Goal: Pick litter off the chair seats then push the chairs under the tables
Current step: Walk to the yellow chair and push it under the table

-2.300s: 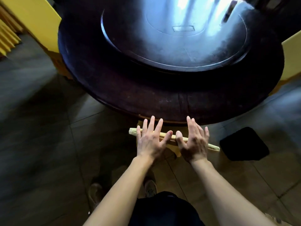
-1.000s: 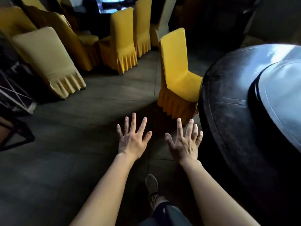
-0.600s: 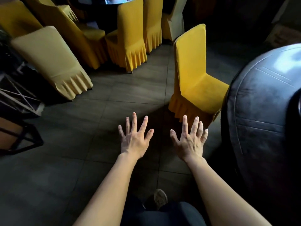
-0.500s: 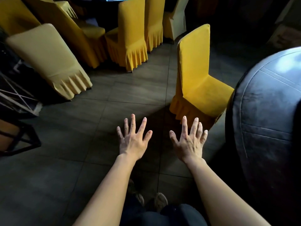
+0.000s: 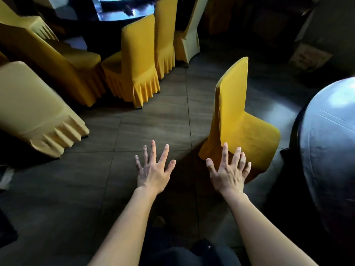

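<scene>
A: What are the hands doing?

B: Both are held out palm down in the lower middle of the frame, fingers spread wide, gripping nothing. The left hand (image 5: 153,172) hangs over the dark tiled floor (image 5: 153,120). The right hand (image 5: 228,172) overlaps the near lower corner of the yellow fabric-covered chair with the pleated skirt (image 5: 238,120); whether it touches the cover I cannot tell.

A: Where does that chair stand?

B: Right of centre, its tall back toward the middle of the frame and its seat facing the right edge, near the round dark table with the glossy top (image 5: 330,143). The seat is not under the table. I see no litter on the seat.

A: And the other chairs?

B: A row of yellow covered chairs (image 5: 138,60) stands in the upper left around a second dark table with a reflective top (image 5: 123,10) at the top edge. A paler yellow covered chair (image 5: 34,110) sits at the left edge, tilted in the wide view.

A: Anything else?

B: Bare forearms rise from the bottom edge, with dark clothing (image 5: 192,254) between them.
</scene>
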Demonstrator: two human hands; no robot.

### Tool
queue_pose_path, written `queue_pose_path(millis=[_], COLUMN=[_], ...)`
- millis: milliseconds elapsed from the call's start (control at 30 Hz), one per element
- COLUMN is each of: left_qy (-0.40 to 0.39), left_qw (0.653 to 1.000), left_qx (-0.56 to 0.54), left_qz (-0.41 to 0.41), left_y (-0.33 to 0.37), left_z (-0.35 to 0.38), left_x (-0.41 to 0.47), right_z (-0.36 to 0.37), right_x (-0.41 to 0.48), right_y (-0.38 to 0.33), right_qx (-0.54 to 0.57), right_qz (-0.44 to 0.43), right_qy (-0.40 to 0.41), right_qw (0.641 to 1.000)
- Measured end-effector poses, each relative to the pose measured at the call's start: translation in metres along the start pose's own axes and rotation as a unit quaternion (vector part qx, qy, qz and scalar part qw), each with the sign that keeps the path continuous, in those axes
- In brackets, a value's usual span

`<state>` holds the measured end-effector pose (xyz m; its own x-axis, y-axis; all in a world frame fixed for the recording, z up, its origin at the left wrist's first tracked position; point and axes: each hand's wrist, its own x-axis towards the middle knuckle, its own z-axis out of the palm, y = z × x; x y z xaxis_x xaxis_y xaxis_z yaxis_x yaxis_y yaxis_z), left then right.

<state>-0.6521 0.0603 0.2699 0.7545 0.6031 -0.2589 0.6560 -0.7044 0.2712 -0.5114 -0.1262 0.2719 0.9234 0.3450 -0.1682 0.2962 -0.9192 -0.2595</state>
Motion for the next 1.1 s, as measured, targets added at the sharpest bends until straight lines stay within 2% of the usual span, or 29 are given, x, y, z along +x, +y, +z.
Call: queue_pose_path(millis=[300, 700, 900, 1100], left_qy=[-0.006, -0.016, -0.032, -0.05], left_qw=[0.999, 0.993, 0.992, 0.981], left_qx=[0.005, 0.046, 0.056, 0.058], left_qz=[0.048, 0.107, 0.11, 0.178], left_y=[-0.007, 0.085, 0.129, 0.186], left_z=[-0.051, -0.092, -0.101, -0.1], left_x=[0.146, 0.365, 0.45, 0.523], right_z=[-0.009, -0.016, -0.017, -0.01], right_x=[0.103, 0.318, 0.405, 0.465], right_y=[-0.076, -0.112, -0.114, -0.113], right_qx=[0.012, 0.062, 0.111, 0.175], right_qz=[0.047, 0.075, 0.157, 0.241], right_qy=[0.009, 0.005, -0.028, -0.033], right_qw=[0.999, 0.995, 0.981, 0.954])
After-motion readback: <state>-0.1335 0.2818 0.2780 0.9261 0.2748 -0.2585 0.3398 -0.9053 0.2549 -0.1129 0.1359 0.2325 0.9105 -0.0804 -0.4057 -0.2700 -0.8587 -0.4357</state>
